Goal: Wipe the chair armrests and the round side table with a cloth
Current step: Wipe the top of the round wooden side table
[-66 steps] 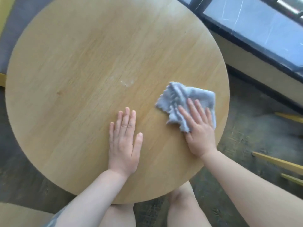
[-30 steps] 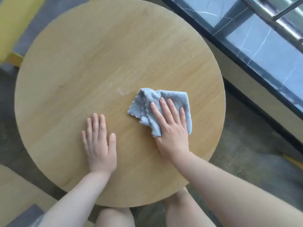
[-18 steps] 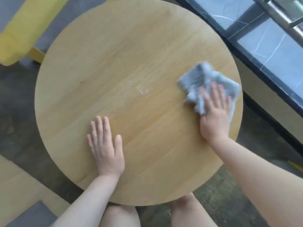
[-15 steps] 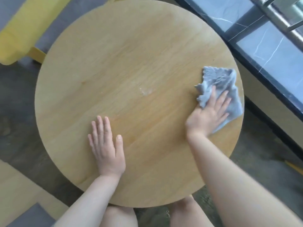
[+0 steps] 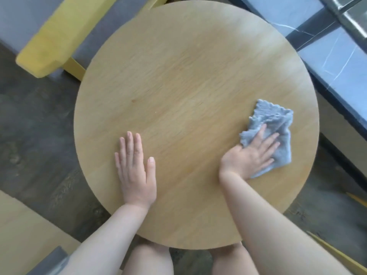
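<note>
**Cloth pressed flat on the right side of the round table**

The round side table fills the centre of the frame. Its top is a pale, honey-coloured wood with fine grain running diagonally from lower left to upper right, and a small dark fleck is seen left of centre. The surface is matte, with a soft sheen toward the upper right.

A cloth is spread on the right part of the tabletop, close to the rim. It is a light blue-grey, fluffy-textured piece, loosely folded, with a scalloped edge along its upper side and a crumpled corner at its left. The right hand is laid on top of it, fingers straight and slightly spread, pointing toward the upper right; the cloth is pressed down under palm and fingers rather than gripped.

The left hand is rested flat on bare wood at the lower left of the tabletop, fingers extended and together, thumb out to the side, nothing held.

A yellow chair armrest is seen at the upper left, beside grey upholstery. A dark marbled ledge runs along the upper right. Bare knees are visible under the table's lower edge.
</note>
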Demonstrator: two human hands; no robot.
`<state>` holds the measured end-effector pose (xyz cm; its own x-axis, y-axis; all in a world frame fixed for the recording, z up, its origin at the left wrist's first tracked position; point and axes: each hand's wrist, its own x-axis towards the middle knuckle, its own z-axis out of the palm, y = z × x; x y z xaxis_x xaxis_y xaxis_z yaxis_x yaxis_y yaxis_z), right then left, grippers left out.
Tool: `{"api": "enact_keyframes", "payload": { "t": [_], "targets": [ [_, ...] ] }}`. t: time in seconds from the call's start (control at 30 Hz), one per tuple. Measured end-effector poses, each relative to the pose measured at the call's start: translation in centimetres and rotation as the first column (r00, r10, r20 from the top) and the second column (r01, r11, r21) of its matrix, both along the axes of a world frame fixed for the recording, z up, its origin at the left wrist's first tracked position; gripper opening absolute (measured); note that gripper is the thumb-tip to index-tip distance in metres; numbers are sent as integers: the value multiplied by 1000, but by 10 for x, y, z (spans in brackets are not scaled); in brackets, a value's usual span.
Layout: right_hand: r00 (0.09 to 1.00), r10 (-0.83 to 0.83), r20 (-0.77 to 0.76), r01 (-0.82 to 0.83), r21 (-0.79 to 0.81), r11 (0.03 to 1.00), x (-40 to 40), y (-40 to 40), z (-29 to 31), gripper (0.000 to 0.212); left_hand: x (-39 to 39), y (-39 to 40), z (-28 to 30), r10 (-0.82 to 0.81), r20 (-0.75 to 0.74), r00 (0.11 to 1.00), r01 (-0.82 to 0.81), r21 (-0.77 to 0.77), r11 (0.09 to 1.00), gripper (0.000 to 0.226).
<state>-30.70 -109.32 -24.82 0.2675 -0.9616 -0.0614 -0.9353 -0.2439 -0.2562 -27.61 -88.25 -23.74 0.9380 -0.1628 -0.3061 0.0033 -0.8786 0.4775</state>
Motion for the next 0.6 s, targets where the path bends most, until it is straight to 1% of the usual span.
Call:
{"api": "enact_keyframes", "payload": {
  "t": [0.03,0.07,0.1,0.13,0.17,0.2,0.23,0.27,0.3,0.33,0.37,0.4,0.43,0.47,0.5,0.53,0.57,0.6],
  "targets": [
    [997,80,9,-81,39,996,12,32,2,77,1,2,0,8,2,1000,-8,-3,1000,62],
    [955,294,37,-296,76,952,18,61,3,76,3,4,-1,14,8,1000,-13,-14,1000,62],
    [813,578,78,-583,119,804,17,87,3,73,4,7,-2,20,19,1000,-19,-30,999,62],
    [544,830,125,-837,151,526,11,104,4,68,5,11,-3,33,26,999,-31,-47,998,63],
    [246,957,151,-963,152,224,7,101,5,64,5,15,-3,53,25,998,-51,-59,997,64],
    [21,988,153,-992,128,2,6,82,3,63,4,20,-3,72,16,997,-71,-62,996,65],
    [-64,990,128,-992,99,-77,5,58,1,63,3,26,-2,82,6,997,-81,-57,995,64],
    [24,996,84,-998,63,18,5,37,-4,64,1,31,-1,80,-1,997,-80,-49,996,63],
    [264,963,62,-964,37,262,7,19,-7,67,0,37,0,76,-4,997,-76,-40,996,61],
    [596,800,65,-803,29,596,12,11,-7,72,-1,42,1,78,-2,997,-78,-32,996,61],
    [864,502,47,-503,37,863,23,19,-4,77,-1,46,1,92,2,996,-92,-28,995,60],
    [976,215,19,-216,61,974,41,43,0,80,-1,50,1,117,8,993,-117,-30,993,60],
    [996,89,-4,-88,90,992,63,74,6,82,-1,53,0,154,14,988,-154,-40,987,60],
    [990,141,20,-142,117,983,82,107,10,79,-1,55,-1,196,19,980,-195,-54,979,61],
    [937,336,97,-347,140,927,96,136,10,74,-1,58,-2,235,27,972,-233,-63,971,62],
    [784,596,175,-620,157,769,106,163,6,65,-1,61,-3,263,32,964,-261,-64,963,62],
    [492,847,200,-868,192,458,110,185,2,57,-3,63,-5,277,29,960,-276,-55,960,63],
    [139,970,198,-971,221,94,111,196,4,51,-4,66,-7,270,20,963,-269,-34,963,63]
  ]
}}
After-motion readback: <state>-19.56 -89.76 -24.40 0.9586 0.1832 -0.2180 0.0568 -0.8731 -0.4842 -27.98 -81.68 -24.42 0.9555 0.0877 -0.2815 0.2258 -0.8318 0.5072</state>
